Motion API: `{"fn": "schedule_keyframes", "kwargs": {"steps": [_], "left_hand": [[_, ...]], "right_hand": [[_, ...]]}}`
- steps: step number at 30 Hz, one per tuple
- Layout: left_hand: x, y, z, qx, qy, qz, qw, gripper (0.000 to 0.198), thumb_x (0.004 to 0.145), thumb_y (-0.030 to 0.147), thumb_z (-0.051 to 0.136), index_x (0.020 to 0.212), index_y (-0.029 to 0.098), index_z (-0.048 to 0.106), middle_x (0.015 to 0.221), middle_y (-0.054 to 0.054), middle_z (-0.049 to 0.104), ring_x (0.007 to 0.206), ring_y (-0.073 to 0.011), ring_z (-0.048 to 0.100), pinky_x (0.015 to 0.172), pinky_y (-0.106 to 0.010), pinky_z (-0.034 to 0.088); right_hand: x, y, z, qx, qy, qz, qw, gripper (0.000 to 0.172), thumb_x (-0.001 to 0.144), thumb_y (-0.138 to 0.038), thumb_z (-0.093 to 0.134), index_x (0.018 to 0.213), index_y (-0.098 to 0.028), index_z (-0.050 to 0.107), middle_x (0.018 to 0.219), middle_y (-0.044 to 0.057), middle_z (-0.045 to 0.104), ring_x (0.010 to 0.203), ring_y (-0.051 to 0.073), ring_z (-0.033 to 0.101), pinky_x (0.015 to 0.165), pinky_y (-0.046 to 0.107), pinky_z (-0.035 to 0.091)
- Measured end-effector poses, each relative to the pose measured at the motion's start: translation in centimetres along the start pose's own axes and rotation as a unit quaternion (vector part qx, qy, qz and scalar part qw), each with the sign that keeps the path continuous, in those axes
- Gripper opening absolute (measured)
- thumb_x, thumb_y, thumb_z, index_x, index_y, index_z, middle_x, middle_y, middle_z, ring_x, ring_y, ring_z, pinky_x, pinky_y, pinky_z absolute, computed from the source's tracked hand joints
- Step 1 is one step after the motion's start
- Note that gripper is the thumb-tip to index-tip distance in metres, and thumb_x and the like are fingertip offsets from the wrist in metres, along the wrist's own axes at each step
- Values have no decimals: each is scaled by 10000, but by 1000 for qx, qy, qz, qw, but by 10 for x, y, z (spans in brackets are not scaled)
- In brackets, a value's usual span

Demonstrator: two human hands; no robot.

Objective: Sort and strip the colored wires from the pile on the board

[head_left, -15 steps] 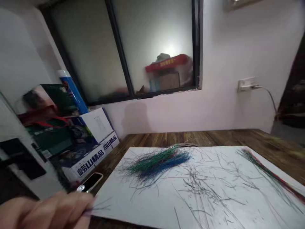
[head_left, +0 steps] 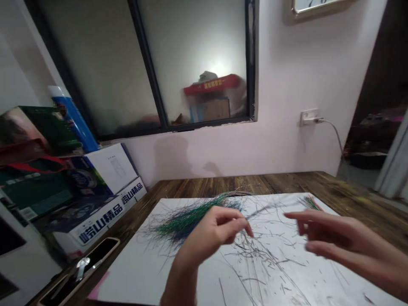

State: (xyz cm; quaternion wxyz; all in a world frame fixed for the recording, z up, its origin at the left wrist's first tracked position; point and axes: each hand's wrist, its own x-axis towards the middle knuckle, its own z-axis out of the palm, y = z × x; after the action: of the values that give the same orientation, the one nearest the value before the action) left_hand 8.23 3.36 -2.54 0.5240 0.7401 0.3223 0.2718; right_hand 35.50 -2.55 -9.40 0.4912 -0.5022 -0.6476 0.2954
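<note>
My left hand (head_left: 218, 229) is over the middle of a white board (head_left: 127, 272), bent at the wrist. Its thumb and forefinger pinch a few thin dark wire strands (head_left: 259, 211), which point to the right and look blurred. My right hand (head_left: 338, 233) hovers at the board's right side, its fingers stretched and apart, with nothing in them. A pile of green and blue wire strands (head_left: 178, 222) lies behind my left hand, which partly covers it. Loose dark wire clippings (head_left: 255, 250) are scattered below and between my hands. Another bundle of coloured strands (head_left: 310, 203) shows behind my right hand.
The board lies on a dark wooden table (head_left: 197, 185) against a wall. At the left edge are a phone (head_left: 102, 253) and a small metal object (head_left: 82, 267). Stacked boxes (head_left: 111, 170) stand left. A plug with a cable (head_left: 315, 120) sits in the wall socket.
My left hand has moved from the lower left to over the middle of the board, still holding strands. My right hand has come into view from the right. The view has turned slightly right.
</note>
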Motion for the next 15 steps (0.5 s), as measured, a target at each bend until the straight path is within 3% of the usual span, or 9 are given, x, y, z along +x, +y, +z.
{"fn": "schedule_keyframes", "kwargs": {"steps": [2, 3, 7, 11, 15], "left_hand": [[10, -3, 11, 9, -41, -14, 999, 228, 836, 295, 543, 723, 151, 677, 464, 68, 319, 444, -67, 258, 430, -227, 177], [13, -5, 16, 16, -55, -20, 998, 218, 835, 281, 539, 734, 150, 681, 463, 68, 331, 442, -66, 265, 428, -226, 184], [21, -13, 21, 31, -74, -28, 996, 213, 831, 251, 526, 748, 149, 693, 454, 69, 349, 432, -66, 301, 427, -219, 216], [27, -19, 21, 20, -81, -29, 996, 213, 833, 224, 512, 777, 134, 698, 459, 46, 465, 430, -64, 377, 458, -200, 308], [33, -20, 24, -12, -72, -49, 996, 169, 784, 149, 538, 824, 128, 700, 609, -7, 612, 520, -78, 527, 507, -191, 386]], "right_hand": [[16, -20, 23, 87, -79, 15, 993, 423, 739, -285, 736, 1145, -320, 624, 783, -12, 582, 641, 111, 530, 563, 208, 482], [23, -27, 32, 141, -83, 8, 986, 381, 751, -277, 725, 1116, -334, 634, 865, -10, 582, 672, 99, 529, 592, 200, 479], [34, -32, 42, 233, -72, -55, 968, 36, 788, -248, 694, 811, -274, 705, 804, -23, 549, 684, 75, 531, 617, 166, 462], [33, -19, 39, 223, -47, -83, 970, 80, 836, -224, 644, 811, -270, 704, 749, -16, 589, 672, 91, 585, 619, 189, 491], [31, -13, 40, 196, -18, -138, 971, 154, 855, -184, 612, 884, -293, 718, 730, -9, 617, 670, 108, 593, 598, 210, 496]]}}
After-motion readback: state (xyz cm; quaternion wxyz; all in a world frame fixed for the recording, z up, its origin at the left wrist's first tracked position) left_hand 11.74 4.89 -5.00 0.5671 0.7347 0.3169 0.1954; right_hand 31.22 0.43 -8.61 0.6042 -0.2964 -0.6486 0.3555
